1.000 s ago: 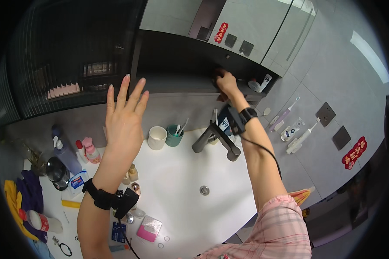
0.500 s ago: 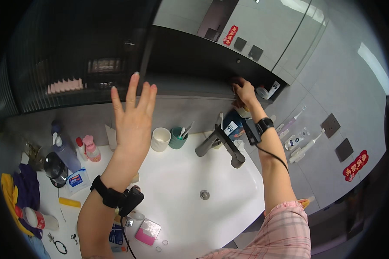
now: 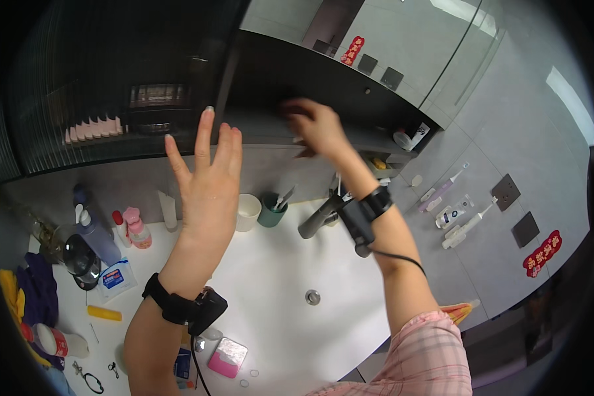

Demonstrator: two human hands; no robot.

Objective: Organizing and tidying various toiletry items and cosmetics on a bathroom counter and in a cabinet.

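My left hand (image 3: 208,175) is open, its fingers stretched up over the lower edge of the ribbed dark glass cabinet door (image 3: 132,72). Whether the fingertips touch the glass I cannot tell. My right hand (image 3: 320,132) is in front of the dark open shelf (image 3: 261,86) under the mirror cabinet. Its fingers are curled and smeared by motion, so anything in them cannot be made out. Below the hands, a white ribbed cup (image 3: 247,212) and a green cup (image 3: 272,211) with brushes in it stand on the basin's back ledge. My right forearm partly hides the dark faucet (image 3: 318,221).
A round clear container (image 3: 402,139) sits at the shelf's right end. Toothbrushes (image 3: 465,224) hang on the right wall. Pump bottles (image 3: 98,237), a wipes packet (image 3: 117,280) and a yellow tube (image 3: 104,313) crowd the left counter. A pink box (image 3: 228,357) lies near the basin's front.
My right hand has moved left along the shelf from its right end, toward the middle. My left hand has stayed nearly in place, still spread.
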